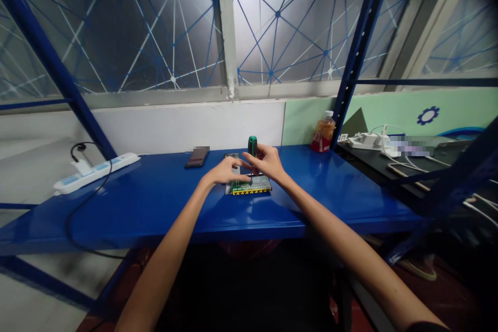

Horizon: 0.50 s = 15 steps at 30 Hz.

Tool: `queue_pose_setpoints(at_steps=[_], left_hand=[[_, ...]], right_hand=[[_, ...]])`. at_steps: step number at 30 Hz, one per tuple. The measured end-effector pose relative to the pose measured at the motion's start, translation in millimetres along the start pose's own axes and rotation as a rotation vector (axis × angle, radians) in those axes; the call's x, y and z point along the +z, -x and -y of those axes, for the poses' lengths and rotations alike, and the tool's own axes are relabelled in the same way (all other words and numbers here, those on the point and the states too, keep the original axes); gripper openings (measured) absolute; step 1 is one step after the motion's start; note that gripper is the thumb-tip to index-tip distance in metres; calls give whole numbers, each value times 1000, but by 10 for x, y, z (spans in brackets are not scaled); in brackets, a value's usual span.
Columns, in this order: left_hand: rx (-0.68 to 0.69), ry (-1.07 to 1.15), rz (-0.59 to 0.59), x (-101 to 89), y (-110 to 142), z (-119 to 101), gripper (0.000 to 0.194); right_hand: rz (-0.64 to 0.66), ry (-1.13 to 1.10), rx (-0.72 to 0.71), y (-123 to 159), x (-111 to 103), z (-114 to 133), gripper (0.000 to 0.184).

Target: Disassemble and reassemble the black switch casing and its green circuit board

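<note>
A screwdriver (252, 144) with a green and black handle stands nearly upright, its shaft pointing down at a circuit board (260, 182) with a yellow strip along its near edge. My right hand (268, 160) is closed around the lower part of the screwdriver. From the left, my left hand (225, 171) reaches over the board, thumb and fingers apart on either side of a gap close to the shaft. Whether its fingertips press on the board or a small part is too small to tell. Some grey metal shows at the board's left side.
The board lies on a blue table (155, 207). Back left of it is a dark phone (197, 156). A white power strip (97, 174) with a black cable runs along the left end. Near the right rear post (350, 57) stands a drink bottle (323, 132). White cables (408, 166) cover a dark surface farther right.
</note>
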<state>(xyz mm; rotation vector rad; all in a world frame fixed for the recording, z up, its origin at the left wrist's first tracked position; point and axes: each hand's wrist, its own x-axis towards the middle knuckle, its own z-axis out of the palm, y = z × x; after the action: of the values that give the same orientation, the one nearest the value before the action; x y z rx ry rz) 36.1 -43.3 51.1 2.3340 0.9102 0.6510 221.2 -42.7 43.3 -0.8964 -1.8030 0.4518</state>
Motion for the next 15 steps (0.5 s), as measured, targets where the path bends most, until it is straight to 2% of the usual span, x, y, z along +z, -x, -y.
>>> queue_pose_setpoints(at_steps=[7, 15], left_hand=[[48, 10, -76, 61, 74, 159, 25], [68, 79, -88, 129, 54, 189, 23]], right_hand=[[-8, 55, -24, 21, 30, 58, 35], [25, 44, -36, 30, 24, 58, 33]])
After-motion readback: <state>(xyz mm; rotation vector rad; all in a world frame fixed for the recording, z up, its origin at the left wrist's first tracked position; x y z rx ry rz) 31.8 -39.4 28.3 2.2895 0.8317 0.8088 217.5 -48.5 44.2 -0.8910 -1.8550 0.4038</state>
